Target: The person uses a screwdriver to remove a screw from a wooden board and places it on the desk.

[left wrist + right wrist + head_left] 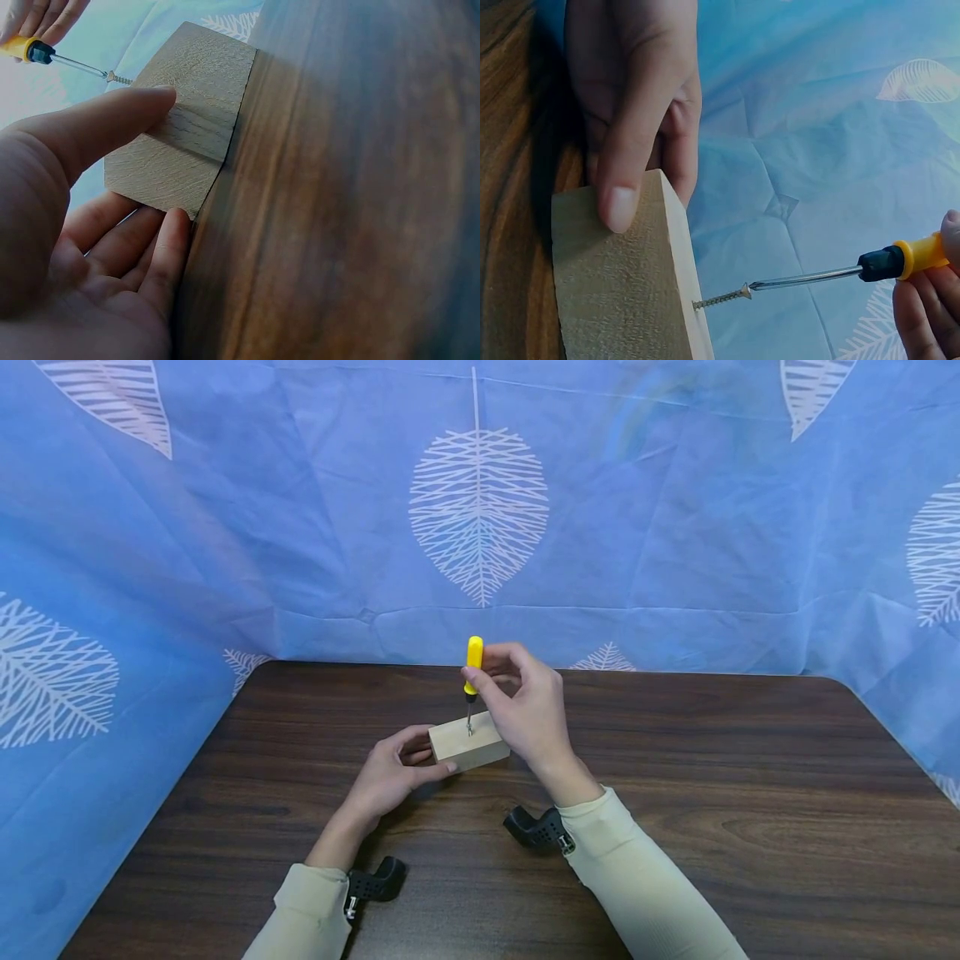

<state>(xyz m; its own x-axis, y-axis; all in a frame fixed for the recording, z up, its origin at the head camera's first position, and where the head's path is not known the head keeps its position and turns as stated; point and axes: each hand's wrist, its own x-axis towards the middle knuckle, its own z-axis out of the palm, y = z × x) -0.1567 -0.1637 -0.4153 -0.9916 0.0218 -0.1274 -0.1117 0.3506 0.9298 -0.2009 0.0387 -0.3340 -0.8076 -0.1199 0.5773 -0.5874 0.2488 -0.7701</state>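
A pale wooden block (480, 755) lies on the dark table, and my left hand (393, 772) grips its left end, thumb on the near face and fingers behind. From the block's top a screw (724, 298) stands upright, its tip in the wood and most of its thread showing. My right hand (528, 706) pinches the yellow handle of a screwdriver (474, 667) between thumb and fingers. The screwdriver's tip meets the screw head in the right wrist view. In the left wrist view, my thumb covers part of the block (202, 97).
The dark wooden table (735, 777) extends around the block on every side. A blue cloth with white leaf prints (637, 527) hangs behind and beside it. Black wrist mounts (536, 828) sit at both sleeve cuffs, close above the tabletop.
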